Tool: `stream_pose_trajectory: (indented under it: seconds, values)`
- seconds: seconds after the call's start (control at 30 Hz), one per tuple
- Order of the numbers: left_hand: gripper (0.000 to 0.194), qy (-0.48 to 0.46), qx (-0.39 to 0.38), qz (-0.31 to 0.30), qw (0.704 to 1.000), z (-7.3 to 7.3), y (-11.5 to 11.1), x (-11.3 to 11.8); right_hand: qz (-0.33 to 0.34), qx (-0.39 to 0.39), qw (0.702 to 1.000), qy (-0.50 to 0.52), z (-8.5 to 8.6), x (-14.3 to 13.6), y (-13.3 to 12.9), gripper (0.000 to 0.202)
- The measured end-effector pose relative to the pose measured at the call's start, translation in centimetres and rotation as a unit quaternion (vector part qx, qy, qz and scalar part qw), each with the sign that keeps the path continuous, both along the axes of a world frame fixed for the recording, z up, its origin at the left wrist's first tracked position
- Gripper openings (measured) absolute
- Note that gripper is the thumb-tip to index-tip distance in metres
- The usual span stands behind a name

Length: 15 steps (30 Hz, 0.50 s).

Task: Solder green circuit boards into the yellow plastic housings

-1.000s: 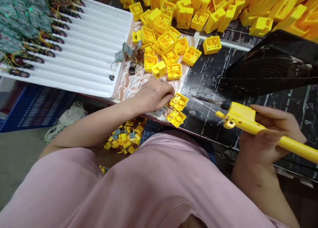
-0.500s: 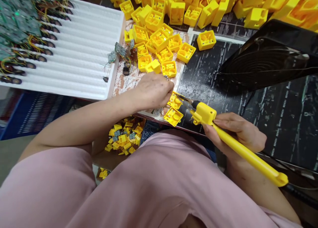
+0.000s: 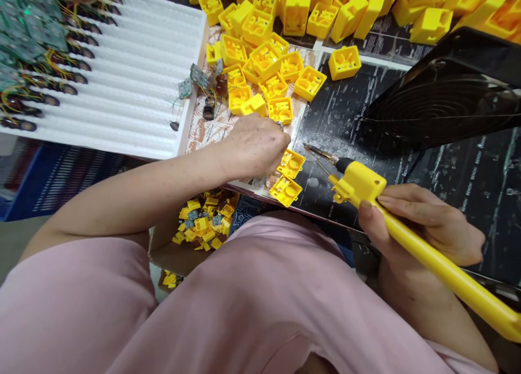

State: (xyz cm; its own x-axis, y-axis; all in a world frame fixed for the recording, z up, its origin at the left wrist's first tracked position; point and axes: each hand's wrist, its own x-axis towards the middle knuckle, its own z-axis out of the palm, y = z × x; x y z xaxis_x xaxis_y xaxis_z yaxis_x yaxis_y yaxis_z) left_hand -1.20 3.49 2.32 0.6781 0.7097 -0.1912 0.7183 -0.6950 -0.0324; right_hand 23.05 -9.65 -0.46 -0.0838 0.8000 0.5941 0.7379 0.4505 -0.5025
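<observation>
My right hand (image 3: 423, 216) is wrapped round a yellow soldering iron (image 3: 364, 181). Its metal tip points left over the black mat, apart from the small yellow housings. My left hand (image 3: 260, 146) is closed, knuckles up, at the edge of an open yellow housing (image 3: 293, 164); its fingertips are hidden, so what they pinch cannot be seen. Just below lies a second open yellow housing (image 3: 286, 191) with metal contacts inside. Beyond my left hand, a cluster of yellow boxes (image 3: 280, 109) sits on the patterned board.
A white ridged foam tray (image 3: 142, 75) carries green circuit boards (image 3: 32, 37) with wires and small round black parts. A black fan-like device (image 3: 443, 97) stands at right. More yellow boxes (image 3: 296, 16) are heaped behind. Below the table edge, a carton (image 3: 169, 257) contains yellow pieces.
My right hand has drawn the soldering iron right and back, so its tip has left the upper small housing. My left hand stays closed in nearly the same place.
</observation>
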Motion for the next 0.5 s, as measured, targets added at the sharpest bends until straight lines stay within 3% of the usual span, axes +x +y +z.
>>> stream_pose_trajectory:
  seconds: [0.1,0.3,0.4,0.5]
  values:
    - [0.023,-0.013,0.021,-0.01,1.0,-0.2,0.0,-0.2,-0.01,-0.047,0.999,0.022,0.4,-0.3,-0.5,0.033]
    - [0.024,-0.047,0.011,-0.027,0.999,-0.3,0.0,-0.9,-0.053,-0.033,0.997,0.047,-0.1,-0.7,-0.7,0.052]
    - [0.029,-0.051,-0.004,-0.036,0.998,-0.4,-0.1,-1.2,-0.033,-0.038,0.998,0.035,-0.3,-0.5,-0.6,0.06]
    - [0.03,-0.073,0.0,-0.03,0.997,-0.8,-0.3,-1.6,-0.018,-0.044,0.999,0.017,-0.3,-0.5,-0.6,0.055]
